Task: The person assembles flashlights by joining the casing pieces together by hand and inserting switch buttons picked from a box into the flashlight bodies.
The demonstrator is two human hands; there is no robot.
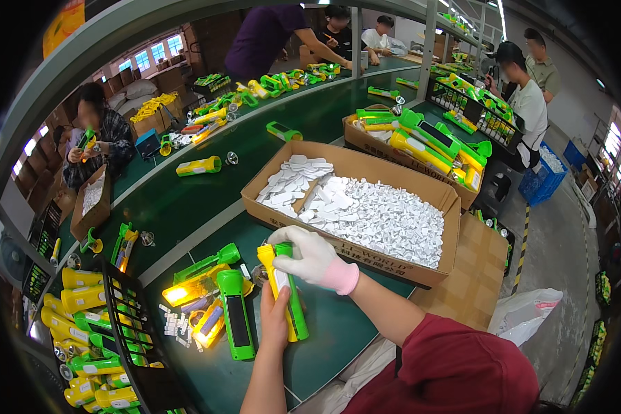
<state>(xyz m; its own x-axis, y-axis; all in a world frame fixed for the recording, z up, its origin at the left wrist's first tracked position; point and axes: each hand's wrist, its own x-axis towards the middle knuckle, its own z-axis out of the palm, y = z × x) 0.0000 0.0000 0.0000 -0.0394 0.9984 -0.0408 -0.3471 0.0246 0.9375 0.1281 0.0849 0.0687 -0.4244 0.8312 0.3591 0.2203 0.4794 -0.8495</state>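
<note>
A yellow and green flashlight stands tilted between my two hands, over the green bench. My bare left hand wraps round its lower body. Up at its head, my right hand, in a white glove with a pink cuff, has its fingers curled onto it. Just left of it lies a green flashlight with a long dark panel. Farther left are a green-backed flashlight, glowing yellow flashlight parts and a scatter of small white pieces. My right fingertips partly hide the held flashlight's head.
Beyond my hands stands a cardboard box of small white plastic parts. A second box of flashlights is behind it. Black crate with flashlights at left. A conveyor belt carries flashlights; several people work across it.
</note>
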